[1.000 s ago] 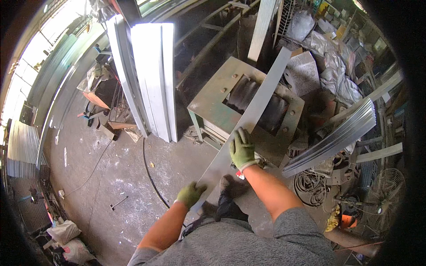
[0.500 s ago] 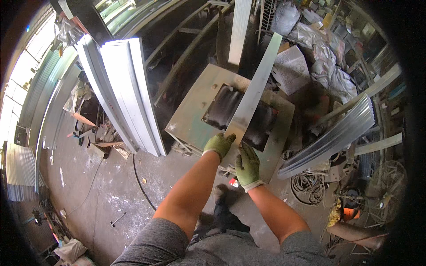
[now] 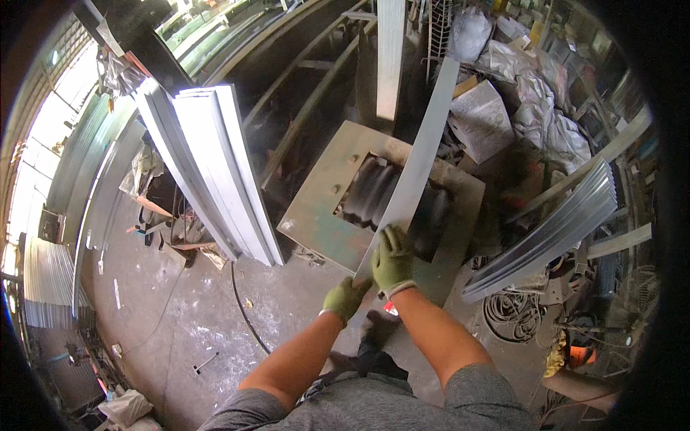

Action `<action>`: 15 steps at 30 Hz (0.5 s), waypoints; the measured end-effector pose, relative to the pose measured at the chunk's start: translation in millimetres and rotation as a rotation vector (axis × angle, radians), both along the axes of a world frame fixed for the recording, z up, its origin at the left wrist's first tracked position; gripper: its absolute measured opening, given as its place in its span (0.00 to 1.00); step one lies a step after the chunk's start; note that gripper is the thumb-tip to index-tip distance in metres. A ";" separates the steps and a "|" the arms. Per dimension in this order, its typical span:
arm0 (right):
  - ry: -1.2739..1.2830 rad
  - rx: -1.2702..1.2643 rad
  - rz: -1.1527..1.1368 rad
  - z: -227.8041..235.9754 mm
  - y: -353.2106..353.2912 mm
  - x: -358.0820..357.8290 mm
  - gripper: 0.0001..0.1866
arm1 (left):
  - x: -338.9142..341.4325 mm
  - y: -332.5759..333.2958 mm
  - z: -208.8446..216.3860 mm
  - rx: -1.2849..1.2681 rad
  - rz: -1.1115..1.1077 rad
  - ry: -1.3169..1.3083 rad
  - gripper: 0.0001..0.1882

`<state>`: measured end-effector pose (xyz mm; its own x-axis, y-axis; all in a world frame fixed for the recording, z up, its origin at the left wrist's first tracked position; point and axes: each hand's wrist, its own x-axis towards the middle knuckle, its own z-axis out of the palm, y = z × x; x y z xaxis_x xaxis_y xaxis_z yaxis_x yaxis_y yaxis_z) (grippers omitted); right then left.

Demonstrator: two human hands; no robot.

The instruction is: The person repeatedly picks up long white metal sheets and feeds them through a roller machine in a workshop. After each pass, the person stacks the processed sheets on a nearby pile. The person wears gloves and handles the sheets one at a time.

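A long flat metal bar (image 3: 425,151) slants across a pale, worn machine table (image 3: 316,205), over an opening with dark ridged rollers (image 3: 370,190). My left hand (image 3: 345,298), in a green work glove, is closed round the bar's near end, just off the table's front edge. Farther up the bar rests my right hand (image 3: 392,260), gloved the same way, its fingers together and bent over the upper face. The palm side of the right hand is hidden. The bar's far end reaches past the back of the table.
Several white metal profiles (image 3: 215,165) stand upright at the left. Another bundle of grey profiles (image 3: 550,230) leans at the right, above a coiled cable (image 3: 512,316). A pale post (image 3: 390,57) rises behind the table. A black cable (image 3: 246,312) crosses the floor.
The bar has come nearer to me across the rollers. My left hand has moved back with its end, and my right hand has shifted from its side onto its top. The view has tilted slightly.
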<state>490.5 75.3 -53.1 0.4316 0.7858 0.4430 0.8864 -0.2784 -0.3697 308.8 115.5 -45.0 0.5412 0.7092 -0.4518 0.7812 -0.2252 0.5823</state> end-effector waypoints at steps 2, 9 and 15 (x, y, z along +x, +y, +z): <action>-0.010 -0.049 -0.077 -4.8 15.2 20.7 0.27 | 23.4 13.8 7.2 0.142 -0.192 -0.073 0.30; -0.184 -0.227 -0.130 6.7 59.6 106.4 0.23 | 115.5 72.5 24.5 0.080 -0.298 -0.044 0.29; -0.296 -0.267 -0.179 5.6 48.4 103.1 0.24 | 111.4 63.3 28.7 -0.165 -0.081 -0.170 0.45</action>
